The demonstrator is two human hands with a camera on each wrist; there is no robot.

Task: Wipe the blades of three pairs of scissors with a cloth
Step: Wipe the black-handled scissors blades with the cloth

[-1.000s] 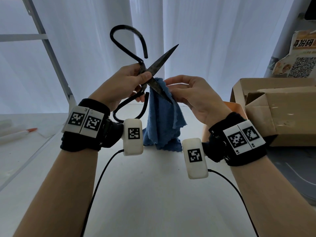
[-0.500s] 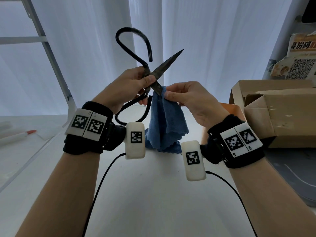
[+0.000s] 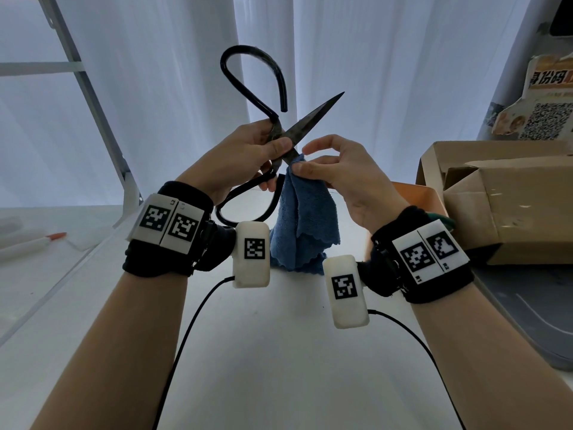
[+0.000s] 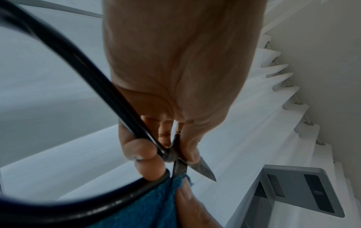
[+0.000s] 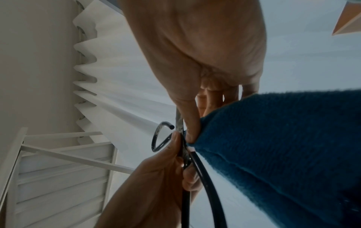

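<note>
A left hand (image 3: 245,162) pinches a pair of large black-handled scissors (image 3: 280,141) at the pivot, thumb over the joint and fingers curled behind, holding them aloft with the blades spread. The right hand (image 3: 338,178) clamps a blue cloth (image 3: 302,212) between thumb and forefinger around the base of the lower blade, right beside the pivot; its other fingers are lifted clear. The cloth hangs down from that pinch, and its lower folds look to reach the white counter (image 3: 279,352). The upper blade (image 3: 316,117) is bare and points up toward the right.

The wipe appears to be at the root of the lower blade. It would go best drawn from pivot to tip, with the cloth folded over the spine, pads pressing the flats and kept off the cutting edge, and the left grip firm so the blades cannot swing shut on the fingers.

Room is open above and in front. A cardboard box (image 3: 508,206) stands along the counter's right edge, near the right wrist, and a pen (image 3: 34,243) lies by the left edge. The other two pairs are not in view.
</note>
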